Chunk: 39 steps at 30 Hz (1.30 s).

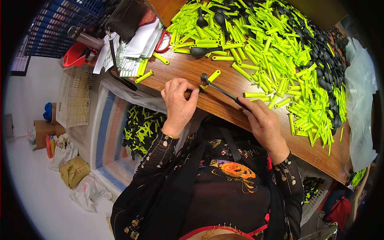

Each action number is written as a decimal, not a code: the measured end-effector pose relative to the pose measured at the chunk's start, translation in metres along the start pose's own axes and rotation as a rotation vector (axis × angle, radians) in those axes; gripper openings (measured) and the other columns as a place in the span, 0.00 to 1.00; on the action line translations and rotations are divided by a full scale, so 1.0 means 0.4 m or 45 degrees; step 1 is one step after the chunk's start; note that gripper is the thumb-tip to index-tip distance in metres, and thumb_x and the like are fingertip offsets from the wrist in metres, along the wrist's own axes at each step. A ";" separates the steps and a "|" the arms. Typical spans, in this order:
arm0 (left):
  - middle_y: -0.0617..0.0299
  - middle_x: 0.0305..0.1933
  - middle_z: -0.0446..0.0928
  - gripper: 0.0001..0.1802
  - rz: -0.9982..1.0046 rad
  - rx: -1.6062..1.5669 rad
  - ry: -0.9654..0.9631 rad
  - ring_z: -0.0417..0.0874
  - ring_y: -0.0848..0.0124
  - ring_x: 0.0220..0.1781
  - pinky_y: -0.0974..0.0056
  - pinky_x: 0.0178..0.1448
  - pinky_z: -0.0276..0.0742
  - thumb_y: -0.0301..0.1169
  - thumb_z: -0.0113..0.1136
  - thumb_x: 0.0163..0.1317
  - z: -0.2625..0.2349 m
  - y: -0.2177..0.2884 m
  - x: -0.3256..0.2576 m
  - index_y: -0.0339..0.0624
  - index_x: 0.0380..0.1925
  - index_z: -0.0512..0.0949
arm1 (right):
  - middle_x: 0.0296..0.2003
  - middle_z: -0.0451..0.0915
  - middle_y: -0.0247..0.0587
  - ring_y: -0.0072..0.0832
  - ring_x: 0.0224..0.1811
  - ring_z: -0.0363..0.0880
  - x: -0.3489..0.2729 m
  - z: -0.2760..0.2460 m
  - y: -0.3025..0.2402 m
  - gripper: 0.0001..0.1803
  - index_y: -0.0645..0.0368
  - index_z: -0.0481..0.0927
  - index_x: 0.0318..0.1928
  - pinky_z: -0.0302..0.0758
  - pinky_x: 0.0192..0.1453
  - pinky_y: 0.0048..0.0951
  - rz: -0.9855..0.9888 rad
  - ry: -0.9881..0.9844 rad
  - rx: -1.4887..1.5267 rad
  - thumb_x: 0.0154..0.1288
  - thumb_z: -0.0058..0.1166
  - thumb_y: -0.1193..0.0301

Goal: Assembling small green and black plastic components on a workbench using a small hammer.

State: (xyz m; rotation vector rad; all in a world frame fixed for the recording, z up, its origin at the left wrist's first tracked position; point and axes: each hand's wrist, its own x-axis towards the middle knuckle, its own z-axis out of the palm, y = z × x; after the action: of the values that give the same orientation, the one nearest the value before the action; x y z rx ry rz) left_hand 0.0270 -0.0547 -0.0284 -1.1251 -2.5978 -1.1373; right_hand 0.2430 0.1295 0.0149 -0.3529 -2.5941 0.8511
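Head view: gripping hammer (pixel 223 91) in right hand (pixel 262 121), seemingly pinching green handle (pixel 215 75) in left hand (pixel 178 98). Risking a struck thumb (pixel 193 97) by swinging off-line so near.

Brown wood-grain counter (pixel 175 69) across upper right. Pale wall (pixel 42 84) and pale floor (pixel 34 188) at left. Cardboard box (pixel 42 134) near wall. Bright light over floor.

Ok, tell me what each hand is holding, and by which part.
The right hand holds a hammer by its dark grip. The left hand holds a green-handled piece, the exact spot hidden by the hand.
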 end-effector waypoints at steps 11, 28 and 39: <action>0.63 0.49 0.80 0.06 -0.005 0.011 0.012 0.76 0.58 0.62 0.49 0.66 0.63 0.32 0.74 0.63 0.003 -0.002 -0.006 0.45 0.35 0.85 | 0.44 0.87 0.48 0.47 0.41 0.87 0.006 0.006 0.001 0.25 0.53 0.84 0.65 0.82 0.42 0.40 -0.027 0.186 0.201 0.70 0.64 0.83; 0.59 0.41 0.81 0.09 -0.177 -0.368 -0.107 0.84 0.61 0.43 0.61 0.50 0.78 0.30 0.69 0.72 -0.054 -0.088 -0.172 0.40 0.49 0.86 | 0.38 0.82 0.47 0.49 0.38 0.85 0.002 0.034 -0.032 0.25 0.50 0.82 0.68 0.81 0.39 0.46 -0.045 -0.171 0.123 0.71 0.64 0.76; 0.73 0.27 0.78 0.10 -0.878 -1.384 -0.411 0.74 0.85 0.27 0.75 0.34 0.71 0.34 0.60 0.82 -0.080 -0.100 -0.127 0.39 0.49 0.85 | 0.47 0.86 0.50 0.49 0.44 0.88 -0.026 0.037 -0.063 0.26 0.57 0.82 0.67 0.84 0.47 0.41 -0.009 -0.328 0.124 0.69 0.64 0.83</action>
State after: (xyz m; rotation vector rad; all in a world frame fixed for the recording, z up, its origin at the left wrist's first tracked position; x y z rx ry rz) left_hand 0.0311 -0.1240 -0.0474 -0.4172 -2.6169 -2.9392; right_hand 0.2431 0.0985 0.0164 -0.2177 -2.7711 1.0798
